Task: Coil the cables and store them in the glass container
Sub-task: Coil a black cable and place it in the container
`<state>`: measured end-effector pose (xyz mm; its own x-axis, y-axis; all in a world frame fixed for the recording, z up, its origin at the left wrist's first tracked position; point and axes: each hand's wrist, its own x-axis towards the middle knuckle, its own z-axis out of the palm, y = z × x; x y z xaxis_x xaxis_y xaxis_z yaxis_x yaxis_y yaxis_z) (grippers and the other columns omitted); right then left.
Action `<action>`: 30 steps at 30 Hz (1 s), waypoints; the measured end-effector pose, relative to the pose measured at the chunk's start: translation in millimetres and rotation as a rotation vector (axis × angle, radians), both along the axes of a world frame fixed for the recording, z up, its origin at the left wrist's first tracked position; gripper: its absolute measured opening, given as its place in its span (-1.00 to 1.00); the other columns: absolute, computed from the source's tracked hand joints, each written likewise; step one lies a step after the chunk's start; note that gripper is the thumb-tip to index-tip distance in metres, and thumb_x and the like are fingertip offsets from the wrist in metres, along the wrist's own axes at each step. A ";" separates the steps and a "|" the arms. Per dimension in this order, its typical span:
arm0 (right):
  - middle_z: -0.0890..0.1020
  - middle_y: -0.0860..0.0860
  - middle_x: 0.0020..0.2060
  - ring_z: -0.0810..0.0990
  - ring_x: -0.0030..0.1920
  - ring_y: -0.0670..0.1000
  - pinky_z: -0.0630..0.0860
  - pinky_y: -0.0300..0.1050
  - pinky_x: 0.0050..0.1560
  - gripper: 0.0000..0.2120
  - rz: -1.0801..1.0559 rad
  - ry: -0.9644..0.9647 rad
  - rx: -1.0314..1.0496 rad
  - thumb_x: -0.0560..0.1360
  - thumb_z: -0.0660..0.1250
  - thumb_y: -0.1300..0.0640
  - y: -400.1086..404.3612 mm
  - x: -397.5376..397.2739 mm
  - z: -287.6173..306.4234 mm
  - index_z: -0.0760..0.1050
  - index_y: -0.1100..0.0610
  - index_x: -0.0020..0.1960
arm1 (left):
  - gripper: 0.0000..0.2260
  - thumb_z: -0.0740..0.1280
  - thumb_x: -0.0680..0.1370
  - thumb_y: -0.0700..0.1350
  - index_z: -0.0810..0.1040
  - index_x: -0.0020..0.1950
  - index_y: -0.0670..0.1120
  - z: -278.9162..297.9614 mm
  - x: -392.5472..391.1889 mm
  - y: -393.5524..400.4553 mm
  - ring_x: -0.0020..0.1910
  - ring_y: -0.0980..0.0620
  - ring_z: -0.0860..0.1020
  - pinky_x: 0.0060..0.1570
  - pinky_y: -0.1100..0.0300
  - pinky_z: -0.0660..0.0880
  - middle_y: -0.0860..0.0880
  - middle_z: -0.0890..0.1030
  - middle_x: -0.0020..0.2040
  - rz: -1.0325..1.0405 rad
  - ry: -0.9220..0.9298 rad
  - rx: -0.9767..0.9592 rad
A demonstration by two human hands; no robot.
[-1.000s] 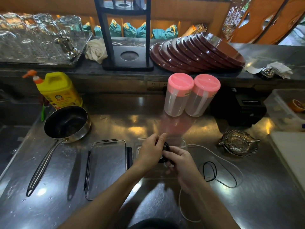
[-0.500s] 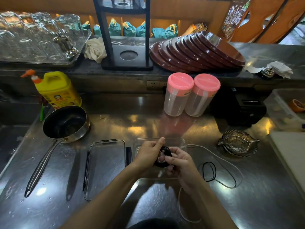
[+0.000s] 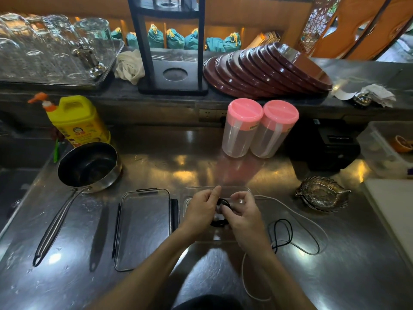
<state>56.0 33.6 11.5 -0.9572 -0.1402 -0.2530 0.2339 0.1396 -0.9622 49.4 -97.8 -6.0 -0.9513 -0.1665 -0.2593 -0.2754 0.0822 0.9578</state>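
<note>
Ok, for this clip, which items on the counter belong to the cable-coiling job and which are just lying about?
Part of the job:
black cable, gripped by left hand and right hand
white cable
glass container
container lid

Just lying about:
saucepan
yellow soap bottle
two pink-lidded jars
metal leaf-shaped dish
stacked brown plates

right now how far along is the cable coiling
Done: the lid is off, beside the glass container. In hand: the left hand and right hand hold a partly coiled black cable above it. Left: its loose tail, and the white cable lies uncoiled on the counter.
</note>
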 end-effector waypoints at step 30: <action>0.77 0.08 -0.11 0.76 -0.06 0.05 0.68 -0.10 -0.04 -0.78 0.020 0.023 -0.118 0.53 0.41 0.42 -5.6 15.2 -4.0 0.68 0.13 0.03 | -0.58 0.17 0.68 0.14 0.56 -0.21 -0.10 -15.6 0.9 -0.1 -0.23 0.00 0.62 -0.17 0.01 0.51 -0.03 0.64 -0.28 0.045 -0.056 -0.389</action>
<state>71.3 28.0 7.5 -0.9593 -0.1869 -0.2117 0.2099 0.0296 -0.9773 50.3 -98.0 -21.6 -0.9268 -0.3041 -0.2202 -0.3385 0.4226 0.8408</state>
